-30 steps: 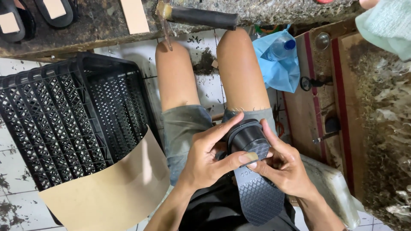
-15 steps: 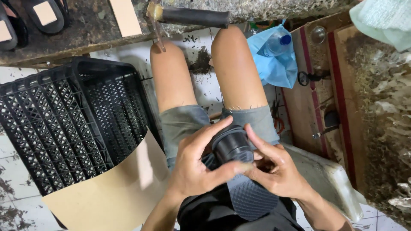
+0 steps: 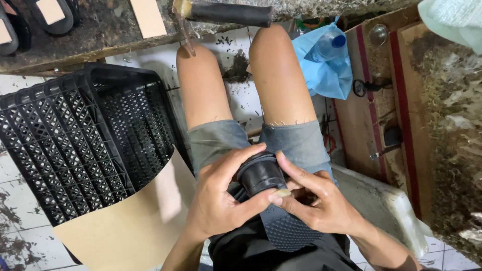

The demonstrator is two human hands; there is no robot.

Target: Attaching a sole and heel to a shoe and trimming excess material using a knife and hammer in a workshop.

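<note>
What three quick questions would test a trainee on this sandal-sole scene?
1. True or false: both hands grip the black rubber sole, bent over in the lap.
2. Which thing lies just left of the left hand? A) blue plastic bag B) black lattice crate C) black-handled tool
3. Fill in: a plastic bottle sits inside the blue ____ beside the right knee.

Key
1. True: the left hand and the right hand both wrap the folded end of the sole.
2. B: the black lattice crate, with a brown cardboard sheet leaning on it.
3. Bag: the blue plastic bag holds the plastic bottle.
</note>
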